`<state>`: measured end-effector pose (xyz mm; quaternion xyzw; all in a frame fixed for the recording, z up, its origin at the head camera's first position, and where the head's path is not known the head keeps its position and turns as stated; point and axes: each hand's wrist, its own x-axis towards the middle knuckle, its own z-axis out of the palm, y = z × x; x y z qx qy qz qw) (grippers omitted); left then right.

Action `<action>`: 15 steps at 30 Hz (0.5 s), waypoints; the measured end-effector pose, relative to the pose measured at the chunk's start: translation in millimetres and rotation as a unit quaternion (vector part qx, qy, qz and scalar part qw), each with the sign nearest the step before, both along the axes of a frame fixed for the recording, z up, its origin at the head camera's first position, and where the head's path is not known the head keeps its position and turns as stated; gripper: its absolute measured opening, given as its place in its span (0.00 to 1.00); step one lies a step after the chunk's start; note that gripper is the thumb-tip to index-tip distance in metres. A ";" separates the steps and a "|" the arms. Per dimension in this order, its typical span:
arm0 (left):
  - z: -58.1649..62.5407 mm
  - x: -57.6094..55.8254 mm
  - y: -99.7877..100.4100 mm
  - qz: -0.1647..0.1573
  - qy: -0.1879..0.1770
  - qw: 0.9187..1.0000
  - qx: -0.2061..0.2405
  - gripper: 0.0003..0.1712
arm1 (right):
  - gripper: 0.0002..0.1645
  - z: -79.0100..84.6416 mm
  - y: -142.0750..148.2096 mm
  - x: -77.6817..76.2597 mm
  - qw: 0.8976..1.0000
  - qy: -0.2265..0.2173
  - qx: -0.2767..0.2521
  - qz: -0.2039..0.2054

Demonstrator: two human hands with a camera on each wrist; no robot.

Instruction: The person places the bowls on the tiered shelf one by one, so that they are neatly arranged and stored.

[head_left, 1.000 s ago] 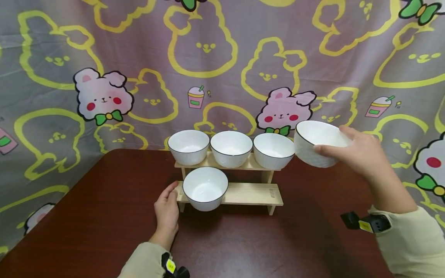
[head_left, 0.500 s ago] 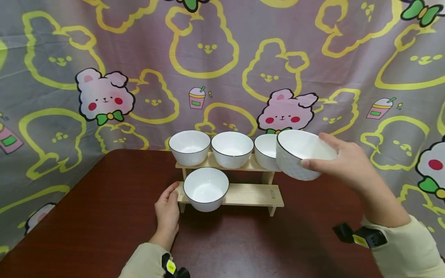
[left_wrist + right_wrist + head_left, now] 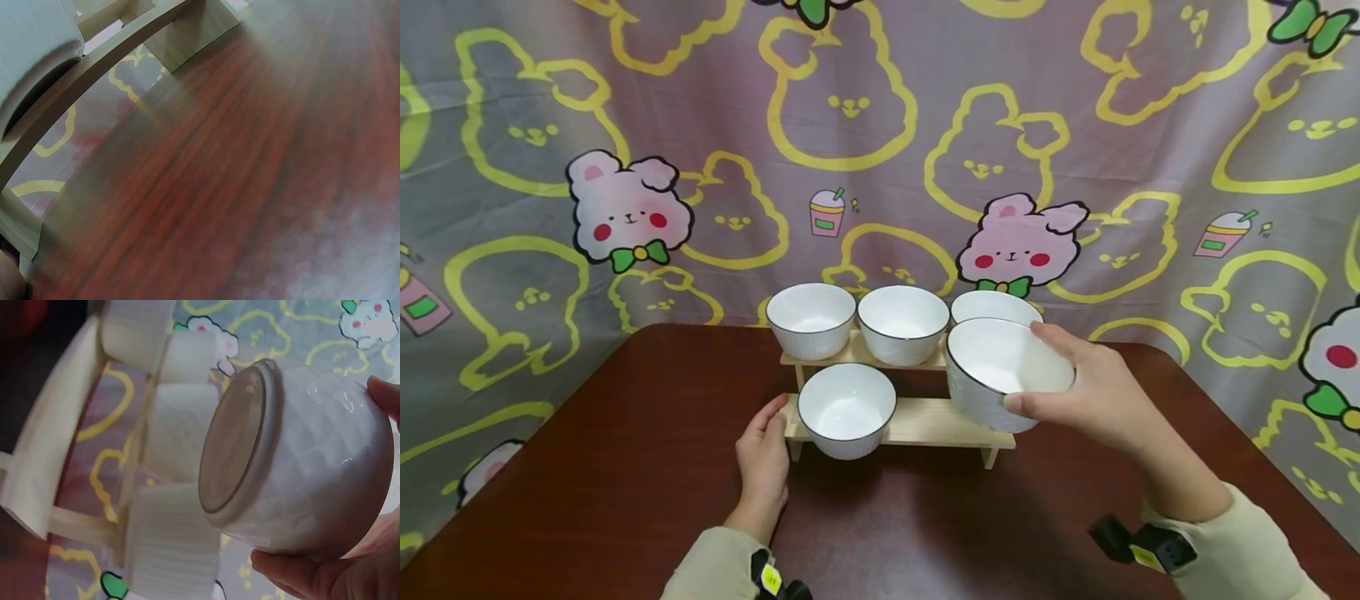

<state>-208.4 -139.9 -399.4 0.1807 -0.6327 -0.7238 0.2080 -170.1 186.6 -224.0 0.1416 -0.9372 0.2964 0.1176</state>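
Note:
My right hand (image 3: 1097, 392) holds a white bowl (image 3: 976, 396) with a thin dark rim, thumb on the near side and fingers at the far side. In the right wrist view that bowl (image 3: 319, 456) is tilted, its base and dimpled outer wall showing. It hangs over the right part of a two-tier wooden rack (image 3: 917, 421). My left hand (image 3: 762, 467) grips the left end of the rack's lower shelf. Just beside those fingers, another white bowl (image 3: 846, 408) sits on the same shelf. Three more bowls line the upper shelf, the right one (image 3: 992, 305) partly hidden behind the held bowl.
The rack stands on a dark reddish-brown table (image 3: 625, 467). Behind it hangs a patterned curtain (image 3: 865, 100) with cartoon rabbits. The left (image 3: 811, 321) and middle bowls (image 3: 902, 325) of the upper shelf stand close together.
My right hand has brought its bowl leftward and down, from the right of the upper shelf to over the lower shelf's right part. My left hand stays at the rack's end.

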 end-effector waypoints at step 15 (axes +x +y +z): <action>-2.2 -2.0 -0.2 0.006 0.013 1.000 0.001 0.19 | 0.50 -57.7 -22.3 2.5 0.996 0.081 -0.019 0.036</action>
